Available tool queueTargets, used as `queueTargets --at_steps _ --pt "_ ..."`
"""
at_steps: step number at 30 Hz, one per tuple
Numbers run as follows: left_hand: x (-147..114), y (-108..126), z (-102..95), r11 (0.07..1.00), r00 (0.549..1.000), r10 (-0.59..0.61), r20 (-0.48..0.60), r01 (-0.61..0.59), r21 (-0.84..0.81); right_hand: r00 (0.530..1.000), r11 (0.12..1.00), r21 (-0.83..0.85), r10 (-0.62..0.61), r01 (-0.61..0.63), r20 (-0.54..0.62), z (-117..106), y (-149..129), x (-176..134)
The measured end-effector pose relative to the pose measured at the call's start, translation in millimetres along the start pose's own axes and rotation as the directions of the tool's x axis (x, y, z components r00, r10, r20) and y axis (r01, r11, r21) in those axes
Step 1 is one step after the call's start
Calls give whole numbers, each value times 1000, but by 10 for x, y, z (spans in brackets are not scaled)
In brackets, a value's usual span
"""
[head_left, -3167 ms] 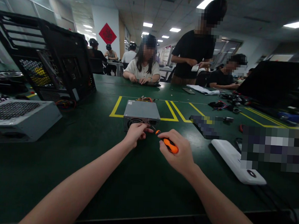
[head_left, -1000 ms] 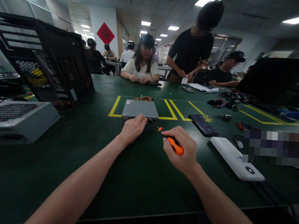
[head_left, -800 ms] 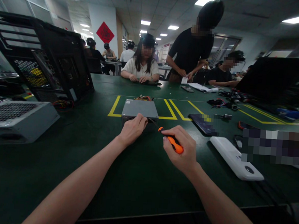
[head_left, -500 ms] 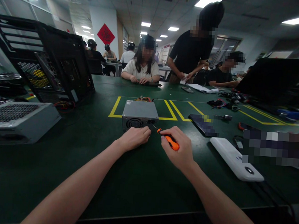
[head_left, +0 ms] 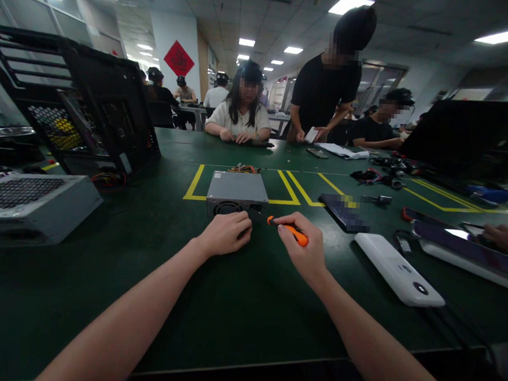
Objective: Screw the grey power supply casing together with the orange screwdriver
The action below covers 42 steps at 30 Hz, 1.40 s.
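Observation:
A grey computer power supply (head_left: 237,187) lies on the green table, its fan grille and socket turned towards me. My left hand (head_left: 226,232) is closed at its front face, fingers curled together and partly covering the fan. Whatever those fingertips hold, if anything, is hidden. In my right hand (head_left: 306,245) is a screwdriver (head_left: 298,236) with an orange and black handle. Its thin shaft points left along the front of the power supply, and the tip is close to my left fingertips. Whether they touch, I cannot tell.
Left stand an open black computer case (head_left: 89,109) and another power supply (head_left: 35,210). To the right lie a dark phone (head_left: 342,213), a white power bank (head_left: 398,270), and a large phone (head_left: 463,243) beside another person's hand (head_left: 507,238). Yellow tape (head_left: 189,181) marks the table. People sit and stand opposite.
The screwdriver has become more level, its tip now nearer my left fingers. My left hand has shifted slightly left and curled more. Opposite, the standing person's hands have moved.

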<state>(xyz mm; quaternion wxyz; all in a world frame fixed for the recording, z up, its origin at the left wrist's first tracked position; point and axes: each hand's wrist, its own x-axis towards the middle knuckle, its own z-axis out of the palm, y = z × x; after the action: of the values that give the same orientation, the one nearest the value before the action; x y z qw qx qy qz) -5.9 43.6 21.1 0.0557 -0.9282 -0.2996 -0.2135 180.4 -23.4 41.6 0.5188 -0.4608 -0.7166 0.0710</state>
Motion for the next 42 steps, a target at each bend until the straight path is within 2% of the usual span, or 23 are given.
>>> queueTargets --at_steps 3,5,10,14,20,26,34,42 --pt "-12 -28 2 991 980 -132 -149 131 -16 999 1000 -14 -21 20 -29 -15 -19 0" --pt "-15 -39 11 982 964 -186 -188 185 -23 998 998 -39 -51 49 -44 -28 -34 -4" --pt "-14 -31 54 989 981 -148 -127 149 -2 990 982 -131 -141 139 -1 -31 -39 -14" --pt "-13 -9 69 991 984 -131 -124 129 -31 987 969 -192 -161 158 -2 -32 -19 -18" --pt "-16 -14 79 990 984 -137 -109 132 -55 986 974 -161 -165 159 -25 -60 -38 -26" --pt "-15 -29 130 976 971 -212 -113 204 -77 990 982 -128 -141 142 17 -4 -45 -30" --pt "-2 -50 187 920 918 -384 -101 372 -120 995 988 -115 -99 101 27 39 -15 -15" --pt "6 -119 199 904 913 -402 -70 384 -187 986 982 -97 -164 162 -9 -23 -44 -42"
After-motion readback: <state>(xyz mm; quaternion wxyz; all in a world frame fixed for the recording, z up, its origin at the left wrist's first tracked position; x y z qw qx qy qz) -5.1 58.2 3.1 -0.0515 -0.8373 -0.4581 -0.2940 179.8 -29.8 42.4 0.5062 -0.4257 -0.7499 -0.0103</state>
